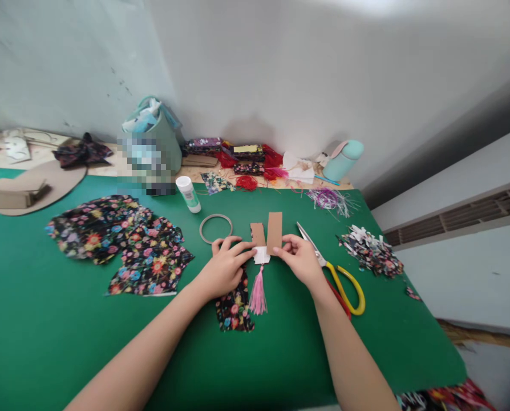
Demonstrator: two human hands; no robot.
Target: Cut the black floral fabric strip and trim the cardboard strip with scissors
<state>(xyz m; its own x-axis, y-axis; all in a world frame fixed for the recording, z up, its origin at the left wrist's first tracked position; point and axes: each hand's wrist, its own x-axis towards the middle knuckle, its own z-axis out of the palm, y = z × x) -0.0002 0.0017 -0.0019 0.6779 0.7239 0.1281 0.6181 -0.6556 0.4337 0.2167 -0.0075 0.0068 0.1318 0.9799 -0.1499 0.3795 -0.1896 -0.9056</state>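
Note:
My right hand (301, 260) pinches a small brown cardboard strip (275, 231) near its lower right edge. My left hand (227, 265) lies with fingers apart, its fingertips resting on the left edge of a white paper piece (261, 255). Above that paper is a second cardboard strip (258, 233) with a dark patterned edge. A pink tassel (258, 294) hangs below the paper on the green mat. Partly under my left hand lies a strip of black floral fabric (234, 311). Scissors (340, 279) with yellow and red handles lie beside my right wrist.
A tape roll (215, 229) and a glue stick (188, 194) are beyond my left hand. Larger floral fabric (148, 257) lies left. Scrap piles (370, 251) are at right. A pale green bucket (165, 142) and a turquoise bottle (344, 161) stand along the wall.

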